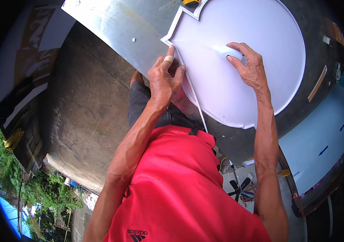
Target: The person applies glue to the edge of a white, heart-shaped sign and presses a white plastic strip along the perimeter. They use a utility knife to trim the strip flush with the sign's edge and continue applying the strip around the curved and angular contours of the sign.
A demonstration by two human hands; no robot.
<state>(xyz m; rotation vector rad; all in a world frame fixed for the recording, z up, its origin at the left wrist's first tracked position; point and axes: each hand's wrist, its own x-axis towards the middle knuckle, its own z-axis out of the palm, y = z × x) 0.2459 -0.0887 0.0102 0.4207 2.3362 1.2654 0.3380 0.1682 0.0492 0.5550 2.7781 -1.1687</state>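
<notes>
A large white panel (244, 88) with a rounded outline and a notched corner lies on the dark work surface. White edging stands up along its rim. My left hand (166, 78), with a beige band around one finger, pinches a thin white strip (196, 99) against the panel's edge just below the notched corner. The strip's lower part runs down toward my waist, away from the rim. My right hand (252, 66) holds a small white squeeze bottle (232, 52) tilted over the panel. Its pale nozzle points left toward the corner; my fingers cover part of the bottle.
A shiny metal sheet (111, 28) lies at the upper left, with a tiny white block (134, 40) on it. At the top edge sits a yellow and black tool (191, 3). To the right are a brown strip (317, 84) and a light blue panel (325, 133). A black fan (240, 187) stands below.
</notes>
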